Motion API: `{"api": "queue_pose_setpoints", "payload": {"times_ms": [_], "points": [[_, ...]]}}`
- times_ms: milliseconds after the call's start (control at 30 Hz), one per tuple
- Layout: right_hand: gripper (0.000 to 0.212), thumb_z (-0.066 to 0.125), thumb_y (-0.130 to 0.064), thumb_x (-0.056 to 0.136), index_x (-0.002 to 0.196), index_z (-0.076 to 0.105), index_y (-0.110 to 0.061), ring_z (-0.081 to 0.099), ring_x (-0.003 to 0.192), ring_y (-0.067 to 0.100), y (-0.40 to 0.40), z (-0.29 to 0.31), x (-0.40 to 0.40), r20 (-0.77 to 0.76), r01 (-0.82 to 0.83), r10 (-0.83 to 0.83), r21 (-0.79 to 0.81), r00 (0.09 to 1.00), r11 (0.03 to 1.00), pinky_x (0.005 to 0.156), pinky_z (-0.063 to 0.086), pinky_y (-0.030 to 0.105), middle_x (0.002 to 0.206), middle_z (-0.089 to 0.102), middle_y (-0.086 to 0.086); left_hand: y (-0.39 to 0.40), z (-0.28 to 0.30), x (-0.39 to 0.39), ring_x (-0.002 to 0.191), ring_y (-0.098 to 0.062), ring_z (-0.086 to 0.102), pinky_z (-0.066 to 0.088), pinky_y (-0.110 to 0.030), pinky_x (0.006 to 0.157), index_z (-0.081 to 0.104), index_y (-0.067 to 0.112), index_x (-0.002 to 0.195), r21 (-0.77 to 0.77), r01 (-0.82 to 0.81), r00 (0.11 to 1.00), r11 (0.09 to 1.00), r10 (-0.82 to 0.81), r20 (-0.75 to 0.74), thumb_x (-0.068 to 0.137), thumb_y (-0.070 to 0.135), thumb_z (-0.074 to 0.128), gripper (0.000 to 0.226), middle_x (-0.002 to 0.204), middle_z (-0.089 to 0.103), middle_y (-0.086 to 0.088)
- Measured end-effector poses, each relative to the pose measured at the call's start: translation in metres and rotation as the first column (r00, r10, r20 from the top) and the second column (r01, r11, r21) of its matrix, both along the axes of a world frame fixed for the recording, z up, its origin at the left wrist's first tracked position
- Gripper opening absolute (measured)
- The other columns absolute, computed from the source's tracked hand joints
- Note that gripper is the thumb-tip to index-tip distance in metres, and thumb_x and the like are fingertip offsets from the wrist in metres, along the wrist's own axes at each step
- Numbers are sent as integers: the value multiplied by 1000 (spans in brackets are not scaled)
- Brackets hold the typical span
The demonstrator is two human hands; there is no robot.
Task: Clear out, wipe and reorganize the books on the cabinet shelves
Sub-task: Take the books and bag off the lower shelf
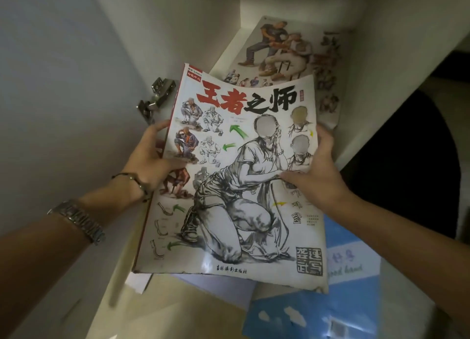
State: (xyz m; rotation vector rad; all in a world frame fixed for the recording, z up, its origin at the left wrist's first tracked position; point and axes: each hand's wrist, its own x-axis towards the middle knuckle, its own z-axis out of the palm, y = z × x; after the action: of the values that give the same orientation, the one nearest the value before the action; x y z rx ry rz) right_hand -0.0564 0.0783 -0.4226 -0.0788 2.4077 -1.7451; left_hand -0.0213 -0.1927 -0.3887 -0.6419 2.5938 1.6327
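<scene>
Both hands hold a big sketch book (pixel 236 176) at the cabinet's mouth; the left hand (pixel 152 158) grips its spine edge, thumb on the cover; the right hand (pixel 315 173) pinches the other edge; a second book (pixel 287 51) lies on the shelf (pixel 229 56) behind; blue folders (pixel 318 310) lie below; a hinge (pixel 155 97) sits left.

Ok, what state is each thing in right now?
Sketch book: held up by both hands, cover facing up, top edge bowed.
Left hand: grips the book's spine edge.
Right hand: grips the book's right edge.
Photo-cover book: lies flat on the shelf, behind the sketch book.
Cabinet hinge: folded out, door open.
Blue folder: lies below the sketch book.
</scene>
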Motion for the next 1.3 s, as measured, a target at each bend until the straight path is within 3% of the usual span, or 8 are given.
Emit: {"api": "queue_pose_setpoints", "payload": {"times_ms": [133,267,400,567,733,900,1167,1300], "points": [[95,73,7,74,144,16,-23,54,95,-1,11,9,27,30,-20,19,26,999,999,71,43,5,112,50,-15,6,3,33,76,-11,60,49,-20,56,39,27,134,17,-32,999,999,32,13,71,-8,72,79,93,58,-4],[96,73,3,75,145,15,-27,55,88,-3,21,18,59,64,-35,31,72,997,997,76,46,18,108,51,-18,17,9,66,59,-6,62,49,-15,45,40,25,128,76,-73,996,994,70,49,70,-10,72,75,89,59,-6],[94,73,5,75,143,17,-28,55,93,-3,32,27,87,93,-48,41,71,995,996,80,49,18,109,50,-19,24,19,98,49,3,60,47,-15,43,40,21,123,68,-75,996,995,71,58,67,-12,74,74,83,58,-4],[92,71,10,74,140,19,-26,55,90,-9,44,35,117,95,-58,53,49,994,997,68,48,9,109,52,-16,33,33,135,57,-13,55,48,-22,46,38,24,123,10,-54,993,999,52,104,65,-5,79,76,75,57,-3],[91,70,12,74,139,19,-25,56,99,1,61,38,141,112,-54,50,40,993,998,77,52,17,115,53,-9,47,37,160,60,-16,53,47,-25,48,36,26,127,5,-33,989,999,32,146,66,0,80,79,82,52,-9],[88,72,5,76,132,20,-40,61,104,15,87,40,159,164,-57,44,74,985,996,89,53,41,126,54,-3,70,35,174,60,-14,53,42,-21,50,37,31,124,-3,7,986,1000,-7,165,67,4,80,77,78,52,-4],[87,70,1,80,128,19,-50,59,106,3,120,47,177,164,-110,87,139,983,984,93,51,40,113,52,-29,101,16,199,53,-8,58,43,-18,48,32,25,123,52,35,971,998,-47,236,66,1,80,78,73,56,-8],[90,72,-3,79,138,16,-42,59,101,2,143,39,190,210,-55,16,180,978,982,90,53,40,108,49,-30,120,9,193,57,-15,55,42,-20,49,34,27,122,32,98,965,995,-103,241,66,3,81,77,71,55,-7]]}}
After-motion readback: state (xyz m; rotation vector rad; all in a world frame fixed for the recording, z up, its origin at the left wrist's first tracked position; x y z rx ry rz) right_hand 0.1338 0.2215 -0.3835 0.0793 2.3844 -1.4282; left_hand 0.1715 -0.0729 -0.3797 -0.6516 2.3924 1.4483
